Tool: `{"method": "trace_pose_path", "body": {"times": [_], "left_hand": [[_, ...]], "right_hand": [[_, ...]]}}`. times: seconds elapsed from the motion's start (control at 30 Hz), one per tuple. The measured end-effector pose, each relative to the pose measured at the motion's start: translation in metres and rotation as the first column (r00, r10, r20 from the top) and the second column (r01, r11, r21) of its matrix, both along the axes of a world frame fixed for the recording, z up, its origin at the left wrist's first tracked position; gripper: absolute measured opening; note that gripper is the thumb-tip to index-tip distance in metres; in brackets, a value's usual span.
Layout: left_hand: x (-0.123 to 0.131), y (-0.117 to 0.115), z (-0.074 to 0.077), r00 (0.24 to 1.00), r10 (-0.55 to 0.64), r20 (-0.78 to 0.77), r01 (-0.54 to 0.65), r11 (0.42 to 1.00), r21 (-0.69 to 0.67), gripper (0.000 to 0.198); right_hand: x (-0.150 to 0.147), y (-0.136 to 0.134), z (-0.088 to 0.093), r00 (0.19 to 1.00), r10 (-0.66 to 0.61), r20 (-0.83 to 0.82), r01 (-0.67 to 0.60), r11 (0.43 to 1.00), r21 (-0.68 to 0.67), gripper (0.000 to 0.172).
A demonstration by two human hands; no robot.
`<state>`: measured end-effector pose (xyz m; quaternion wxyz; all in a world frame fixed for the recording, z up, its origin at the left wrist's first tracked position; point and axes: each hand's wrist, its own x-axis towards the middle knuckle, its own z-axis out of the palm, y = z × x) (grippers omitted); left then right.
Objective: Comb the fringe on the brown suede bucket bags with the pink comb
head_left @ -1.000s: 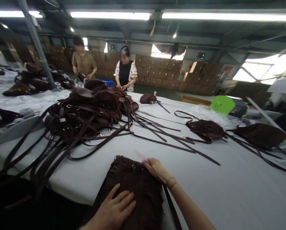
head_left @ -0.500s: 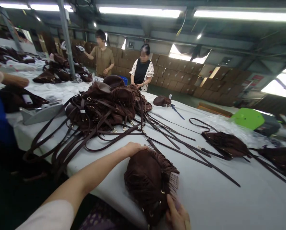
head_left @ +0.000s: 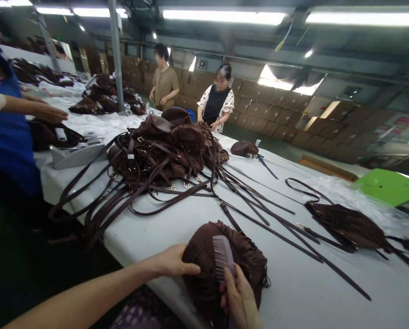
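Note:
A dark brown fringed bag [head_left: 200, 242] lies on the white-covered table [head_left: 286, 283] in front of me. My left hand [head_left: 178, 262] grips its left side, thumb on top and the other fingers hidden behind the leather. In my right hand [head_left: 236, 292] is a pale purple comb [head_left: 223, 256], its teeth facing left over the front of the bag. Strands of fringe hang along the bag's right edge. A strap with a buckle [head_left: 220, 202] runs up from the bag toward the pile.
A heap of brown bags [head_left: 170, 151] with trailing straps fills the table ahead. Another bag [head_left: 344, 224] lies to the right near a green board [head_left: 385, 187]. A co-worker's hand [head_left: 50, 112] reaches in at left; two people stand beyond the table.
My right hand has brought the comb from the bag's right-side fringe up and left over its front. My left hand has shifted from the top edge down to the left side.

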<state>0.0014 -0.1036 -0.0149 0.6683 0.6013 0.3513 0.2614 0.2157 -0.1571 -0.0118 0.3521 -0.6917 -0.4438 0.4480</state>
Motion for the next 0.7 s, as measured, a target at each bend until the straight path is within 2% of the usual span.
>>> {"method": "trace_pose_path", "body": {"times": [0.1, 0.2, 0.33, 0.43, 0.53, 0.6, 0.67, 0.7], "left_hand": [[0.003, -0.021, -0.010, 0.992, 0.100, -0.082, -0.103, 0.994, -0.029, 0.053], [0.007, -0.029, -0.012, 0.962, 0.144, -0.231, -0.144, 0.989, 0.018, 0.048], [0.010, -0.032, -0.013, 0.855, 0.160, -0.493, -0.129, 0.987, 0.096, 0.048], [0.014, -0.036, -0.021, 0.801, 0.187, -0.568, -0.162, 0.982, 0.095, 0.042], [0.017, -0.040, -0.029, 0.865, 0.202, -0.459, -0.205, 0.978, 0.045, 0.036], [0.015, -0.043, -0.031, 0.950, 0.197, -0.242, -0.208, 0.978, -0.020, 0.041], [0.011, -0.046, -0.030, 0.975, 0.219, -0.048, -0.223, 0.969, -0.106, 0.049], [0.008, -0.047, -0.028, 0.972, 0.236, -0.003, -0.233, 0.959, -0.161, 0.054]], "right_hand": [[0.001, -0.002, -0.009, 0.998, -0.041, 0.038, 0.040, 0.999, 0.023, 0.061], [0.003, -0.006, -0.011, 0.997, -0.045, 0.062, 0.042, 0.998, 0.043, 0.063], [0.001, -0.008, -0.013, 0.997, -0.045, 0.067, 0.043, 0.998, 0.044, 0.062], [-0.001, -0.008, -0.013, 0.998, -0.041, 0.046, 0.039, 0.998, 0.042, 0.062], [0.000, -0.009, -0.014, 0.998, -0.064, 0.020, 0.064, 0.997, 0.032, 0.070], [0.002, -0.009, -0.012, 0.996, -0.087, -0.021, 0.087, 0.996, 0.012, 0.079], [0.006, -0.008, -0.007, 0.993, -0.083, -0.084, 0.081, 0.996, -0.029, 0.089], [0.007, -0.006, -0.003, 0.991, -0.066, -0.113, 0.060, 0.997, -0.053, 0.094]]}}
